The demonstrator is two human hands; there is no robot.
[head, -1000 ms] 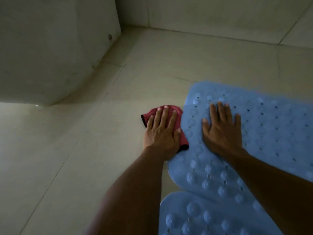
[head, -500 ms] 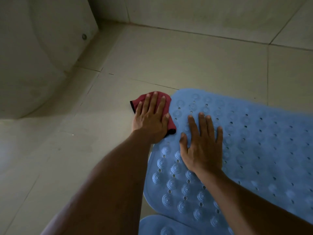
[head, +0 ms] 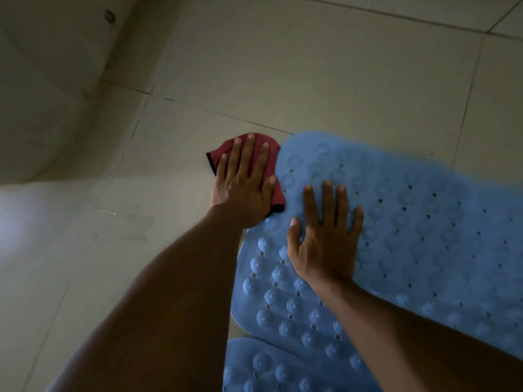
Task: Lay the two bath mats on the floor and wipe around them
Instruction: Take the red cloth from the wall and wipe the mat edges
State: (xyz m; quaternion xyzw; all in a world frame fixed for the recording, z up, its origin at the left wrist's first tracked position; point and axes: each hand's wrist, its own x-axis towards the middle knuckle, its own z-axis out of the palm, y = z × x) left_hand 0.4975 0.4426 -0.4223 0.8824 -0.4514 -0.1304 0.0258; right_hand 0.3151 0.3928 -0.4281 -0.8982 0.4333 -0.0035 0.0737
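Observation:
A blue bath mat (head: 418,239) with holes and round bumps lies flat on the pale tiled floor (head: 311,80). A second blue mat (head: 271,366) shows at the bottom edge, just below the first. My left hand (head: 243,185) presses flat on a red cloth (head: 223,149) on the floor, right at the first mat's far left corner. My right hand (head: 325,236) rests palm down on the first mat, fingers spread. Most of the cloth is hidden under my left hand.
A pale curved fixture wall (head: 48,89) with a small round stud (head: 109,16) rises on the left. Bare tiles with grout lines stretch beyond the mat and to the left of my arms.
My left hand has slid the red cloth farther along the mat's left edge toward its far corner. My right hand stays flat on the mat. The camera has shifted.

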